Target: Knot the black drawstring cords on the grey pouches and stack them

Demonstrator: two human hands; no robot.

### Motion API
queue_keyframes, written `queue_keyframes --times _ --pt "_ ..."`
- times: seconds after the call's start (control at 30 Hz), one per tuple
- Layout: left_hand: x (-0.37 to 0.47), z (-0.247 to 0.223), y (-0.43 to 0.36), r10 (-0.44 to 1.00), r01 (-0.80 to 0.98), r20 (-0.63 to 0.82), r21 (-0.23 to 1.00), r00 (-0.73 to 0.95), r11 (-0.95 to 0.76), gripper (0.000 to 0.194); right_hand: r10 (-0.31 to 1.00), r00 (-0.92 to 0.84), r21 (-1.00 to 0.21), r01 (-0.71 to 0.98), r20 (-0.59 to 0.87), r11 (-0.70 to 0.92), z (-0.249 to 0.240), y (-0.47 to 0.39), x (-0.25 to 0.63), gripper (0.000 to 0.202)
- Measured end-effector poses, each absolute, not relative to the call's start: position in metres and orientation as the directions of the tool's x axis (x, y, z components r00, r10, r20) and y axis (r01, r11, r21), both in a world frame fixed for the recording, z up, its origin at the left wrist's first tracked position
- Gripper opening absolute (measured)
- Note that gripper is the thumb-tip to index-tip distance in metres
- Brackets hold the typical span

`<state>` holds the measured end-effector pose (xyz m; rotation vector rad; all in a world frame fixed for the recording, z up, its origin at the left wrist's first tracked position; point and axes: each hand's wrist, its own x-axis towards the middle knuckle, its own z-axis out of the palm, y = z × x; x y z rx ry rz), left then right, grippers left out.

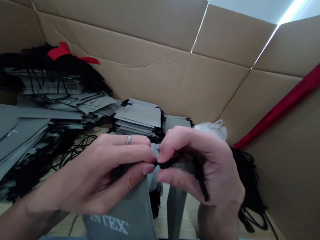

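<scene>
My left hand (104, 174) is closed in a pinch, thumb and fingers on a black cord (165, 164) at the top corner of a grey flat piece printed INTEX (131, 217). A stitched line runs down that piece's edge. Facing it, my right hand (201, 164) pinches the same cord close to the left fingertips, its other fingers curled. A loose black end hangs below the right palm. Just under the right hand a narrow grey strip (173, 216) drops down; whether it joins the printed piece is hidden.
Stacked grey pieces with black cords (139, 116) stand at the back, more (7, 131) on the left. A red strip (59, 52) lies on a black cord heap. More black cords (242, 179) lie right. Cardboard walls (146, 52) enclose the table; a dark red band (300, 90) slants down the right wall.
</scene>
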<state>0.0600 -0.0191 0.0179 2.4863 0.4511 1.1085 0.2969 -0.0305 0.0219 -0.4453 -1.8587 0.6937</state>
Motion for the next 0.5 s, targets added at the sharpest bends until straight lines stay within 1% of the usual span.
queue_keyframes --times 0.07,0.17,0.27,0.37,0.43,0.5 --pt "0.061 0.016 -0.019 0.398 0.153 0.667 0.396 0.630 -0.905 0.020 0.584 -0.415 -0.645 -0.009 0.698 0.764 0.023 -0.029 0.297 0.039" --pt "0.063 0.016 -0.016 0.368 0.181 0.668 0.334 0.647 -0.925 0.019 0.567 -0.410 -0.633 -0.034 0.715 0.774 0.022 -0.025 0.297 0.033" --pt "0.064 0.015 -0.011 0.378 0.191 0.608 0.351 0.698 -0.917 0.019 0.547 -0.402 -0.604 -0.018 0.734 0.797 0.021 -0.023 0.295 0.030" --pt "0.064 0.012 -0.008 0.339 0.145 0.550 0.366 0.763 -0.919 0.024 0.527 -0.414 -0.594 -0.042 0.742 0.803 0.020 -0.022 0.294 0.027" --pt "0.065 0.010 -0.007 0.318 0.123 0.539 0.366 0.780 -0.922 0.026 0.518 -0.432 -0.601 -0.073 0.738 0.796 0.019 -0.020 0.294 0.025" --pt "0.067 0.008 -0.007 0.293 0.090 0.563 0.360 0.773 -0.929 0.026 0.526 -0.444 -0.630 -0.123 0.726 0.767 0.019 -0.018 0.294 0.025"
